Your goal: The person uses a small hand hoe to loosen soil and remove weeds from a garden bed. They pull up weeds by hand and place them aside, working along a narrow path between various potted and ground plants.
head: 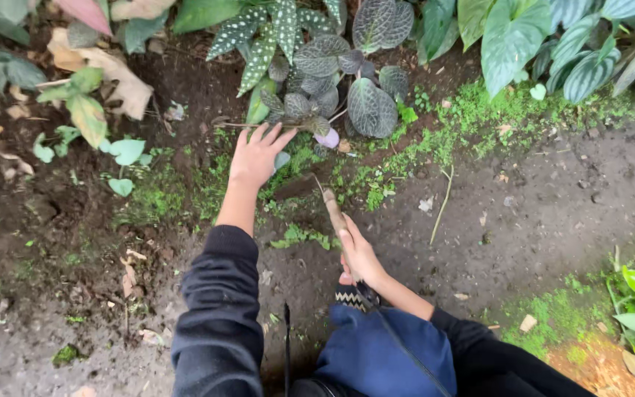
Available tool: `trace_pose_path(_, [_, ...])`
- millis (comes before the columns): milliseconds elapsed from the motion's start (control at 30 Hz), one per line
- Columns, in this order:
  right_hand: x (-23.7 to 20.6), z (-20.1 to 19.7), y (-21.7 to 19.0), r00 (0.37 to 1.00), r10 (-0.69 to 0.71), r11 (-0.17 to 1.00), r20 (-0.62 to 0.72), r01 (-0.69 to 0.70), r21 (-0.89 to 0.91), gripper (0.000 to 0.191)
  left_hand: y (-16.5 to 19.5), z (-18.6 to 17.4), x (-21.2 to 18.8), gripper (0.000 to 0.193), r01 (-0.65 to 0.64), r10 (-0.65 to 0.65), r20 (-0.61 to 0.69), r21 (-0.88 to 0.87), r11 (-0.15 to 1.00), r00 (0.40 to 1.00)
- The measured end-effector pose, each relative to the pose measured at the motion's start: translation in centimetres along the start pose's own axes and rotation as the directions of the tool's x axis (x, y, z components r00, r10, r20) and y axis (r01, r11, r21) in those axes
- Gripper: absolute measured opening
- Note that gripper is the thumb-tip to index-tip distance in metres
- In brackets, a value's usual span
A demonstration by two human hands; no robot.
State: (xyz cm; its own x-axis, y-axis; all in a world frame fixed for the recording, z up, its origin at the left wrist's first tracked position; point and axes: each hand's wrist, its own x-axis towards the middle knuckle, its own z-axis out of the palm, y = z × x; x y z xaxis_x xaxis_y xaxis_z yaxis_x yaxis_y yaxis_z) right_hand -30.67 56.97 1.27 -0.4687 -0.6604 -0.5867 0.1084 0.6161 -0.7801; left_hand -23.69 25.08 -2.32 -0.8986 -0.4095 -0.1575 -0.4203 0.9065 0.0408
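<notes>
Both hands apart: my left hand (257, 156) splayed on mossy soil (163, 195); right hand (358, 254) clamped around stiff digging tool (330, 204), best gripped low.

I see no packages, labels, signs or screens anywhere in my view, from the upper left of the frame to the lower right; only soil, moss and leafy plants.

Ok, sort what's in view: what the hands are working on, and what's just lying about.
In hand:
left hand on the veined plant
right hand holding a tool, tip at the moss

Lying about:
dry leaf
twig
striped plants
</notes>
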Motion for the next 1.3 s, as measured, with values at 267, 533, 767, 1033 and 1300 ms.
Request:
trace_pose_path(267, [-0.6,0.3,-2.8,0.981,0.190,0.975,0.033,-0.184,-0.127,0.060,-2.0,-0.8,0.0,0.057,-0.132,0.139,-0.164,0.052,0.990,0.977])
trace_pose_path(533, [-0.2,0.2,-0.2,0.981,0.189,0.981,0.051,-0.191,0.040,0.057,-2.5,-2.7,-0.3,0.045,-0.219,0.240,-0.100,0.184,0.958,0.966])
trace_pose_path(767, [-0.6,-2.0,3.5,0.988,-0.137,0.987,0.076,0.129,0.096,0.056,-4.1,-2.0,-2.4,0.055,-0.129,0.112,-0.213,-0.067,0.989,0.971])
trace_pose_path(1033, [5.6,3.1,-3.9,0.979,-0.202,0.970,0.029,0.196,0.140,0.059,-4.3,-3.6,3.8,0.037,-0.086,0.093,-0.244,0.040,0.995,0.965])
trace_pose_path(1300, [5.3,3.7,-3.8,0.979,-0.109,0.984,0.171,0.082,0.157,0.059,-2.8,-7.9,6.0,0.029,-0.074,0.091,-0.173,0.103,0.992,0.981])
